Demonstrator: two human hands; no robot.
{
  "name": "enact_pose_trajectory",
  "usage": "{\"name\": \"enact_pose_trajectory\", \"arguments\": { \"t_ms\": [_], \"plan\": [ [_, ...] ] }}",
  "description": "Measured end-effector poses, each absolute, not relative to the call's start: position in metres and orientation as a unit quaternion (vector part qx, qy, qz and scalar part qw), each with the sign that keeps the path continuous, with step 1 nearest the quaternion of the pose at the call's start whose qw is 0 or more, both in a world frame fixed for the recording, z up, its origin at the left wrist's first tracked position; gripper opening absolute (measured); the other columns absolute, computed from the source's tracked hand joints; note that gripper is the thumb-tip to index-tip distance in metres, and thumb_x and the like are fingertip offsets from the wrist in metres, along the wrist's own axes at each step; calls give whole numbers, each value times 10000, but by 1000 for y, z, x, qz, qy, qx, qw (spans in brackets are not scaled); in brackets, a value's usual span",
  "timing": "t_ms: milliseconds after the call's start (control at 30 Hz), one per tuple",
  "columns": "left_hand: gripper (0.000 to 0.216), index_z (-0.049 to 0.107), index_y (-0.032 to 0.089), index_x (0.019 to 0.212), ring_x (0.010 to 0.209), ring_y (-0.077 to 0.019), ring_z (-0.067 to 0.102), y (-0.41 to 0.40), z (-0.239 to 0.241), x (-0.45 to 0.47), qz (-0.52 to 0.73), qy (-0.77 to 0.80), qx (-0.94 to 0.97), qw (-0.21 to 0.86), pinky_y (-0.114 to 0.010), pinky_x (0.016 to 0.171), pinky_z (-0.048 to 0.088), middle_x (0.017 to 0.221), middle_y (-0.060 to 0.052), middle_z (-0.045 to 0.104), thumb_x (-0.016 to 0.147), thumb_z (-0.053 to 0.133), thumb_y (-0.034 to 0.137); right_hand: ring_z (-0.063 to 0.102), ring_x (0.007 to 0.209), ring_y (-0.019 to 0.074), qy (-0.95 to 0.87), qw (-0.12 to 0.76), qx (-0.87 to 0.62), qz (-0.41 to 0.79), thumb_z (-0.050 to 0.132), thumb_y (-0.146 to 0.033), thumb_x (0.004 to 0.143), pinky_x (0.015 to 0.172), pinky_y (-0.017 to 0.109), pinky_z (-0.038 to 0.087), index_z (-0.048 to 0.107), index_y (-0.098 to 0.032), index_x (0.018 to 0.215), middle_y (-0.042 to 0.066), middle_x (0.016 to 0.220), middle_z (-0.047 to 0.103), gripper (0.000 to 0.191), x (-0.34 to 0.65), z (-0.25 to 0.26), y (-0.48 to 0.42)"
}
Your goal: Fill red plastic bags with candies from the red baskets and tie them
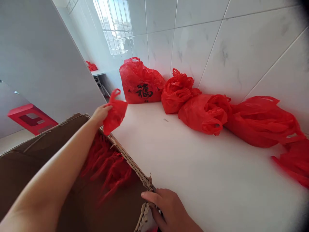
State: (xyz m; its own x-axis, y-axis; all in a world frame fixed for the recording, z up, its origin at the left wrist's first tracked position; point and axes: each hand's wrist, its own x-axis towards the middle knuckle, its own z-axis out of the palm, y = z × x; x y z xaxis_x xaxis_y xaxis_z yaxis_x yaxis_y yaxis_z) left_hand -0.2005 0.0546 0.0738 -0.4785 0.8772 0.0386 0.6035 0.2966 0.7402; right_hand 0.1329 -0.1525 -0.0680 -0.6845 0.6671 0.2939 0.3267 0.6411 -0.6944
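My left hand (100, 115) reaches across a large cardboard box (26, 174) and pinches a small red plastic bag (115, 116) near its top, above the box's far rim. A handle loop of the bag sticks up over my fingers. Down in the box lies a heap of red plastic bags (111, 164) with trailing handles. At the near right corner, where the cardboard edge is torn and frayed, my right hand (170, 206) is closed on the box, thumb over the rim. Something dark shows under its fingers; I cannot make out what.
Several bulging red bags line the tiled wall on a white tabletop (193, 164), among them one with a black character (143, 83). A red carton with a cut-out window (32, 119) is beyond the box at left. A grey panel (50, 58) rises behind.
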Motion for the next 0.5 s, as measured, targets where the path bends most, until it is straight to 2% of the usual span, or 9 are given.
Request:
{"name": "enact_pose_trajectory", "arguments": {
  "t_ms": [67, 133, 233, 300, 367, 467, 500],
  "plan": [
    [448, 462, 132, 1326, 851, -153, 673, 22, 94, -216, 405, 749, 472, 229, -315, 791, 554, 1092, -82, 686, 952, 350, 352, 567, 700, 148, -862, 273, -284, 318, 474, -111, 814, 661, 260, 426, 473, -337, 1286, -8, 857, 628, 523, 133, -67, -152],
    [493, 543, 150, 1258, 840, -208, 688, -19, 110, -233, 418, 729, 457, 291, -360, 783, 570, 1023, -76, 717, 889, 435, 457, 567, 711, 149, -860, 276, -281, 323, 470, -114, 821, 670, 263, 426, 469, -330, 1294, -5, 862, 629, 520, 133, -67, -152],
    [483, 645, 253, 1117, 915, -296, 689, -78, 100, -246, 352, 708, 392, 470, -391, 788, 575, 985, -31, 746, 738, 592, 547, 569, 732, 153, -857, 273, -285, 330, 466, -102, 824, 685, 271, 426, 465, -328, 1303, 4, 882, 634, 530, 133, -66, -152],
    [476, 662, 286, 1076, 986, -323, 674, -110, 65, -238, 215, 682, 399, 573, -391, 795, 565, 1019, -17, 745, 694, 580, 558, 572, 746, 155, -858, 265, -289, 333, 464, -100, 836, 697, 277, 428, 459, -334, 1309, 5, 895, 637, 527, 134, -66, -153],
    [454, 662, 313, 1090, 1003, -300, 674, -133, 12, -218, 8, 634, 477, 609, -379, 753, 558, 1080, 20, 728, 706, 512, 504, 574, 760, 157, -859, 259, -288, 334, 467, -111, 852, 710, 282, 430, 451, -337, 1315, 5, 910, 639, 516, 134, -65, -153],
    [290, 713, 338, 916, 947, -271, 683, -152, -72, -181, -58, 633, 535, 556, -365, 754, 538, 986, 35, 747, 673, 569, 400, 574, 762, 157, -860, 259, -285, 335, 463, -120, 868, 713, 283, 428, 443, -331, 1321, 6, 917, 644, 500, 134, -63, -152],
    [211, 719, 312, 817, 917, -283, 681, -155, -94, -171, -68, 637, 560, 526, -377, 761, 529, 917, 8, 749, 663, 586, 371, 574, 760, 157, -860, 259, -285, 335, 459, -120, 870, 712, 282, 426, 443, -330, 1321, 6, 917, 646, 498, 134, -63, -152]
  ]
}}
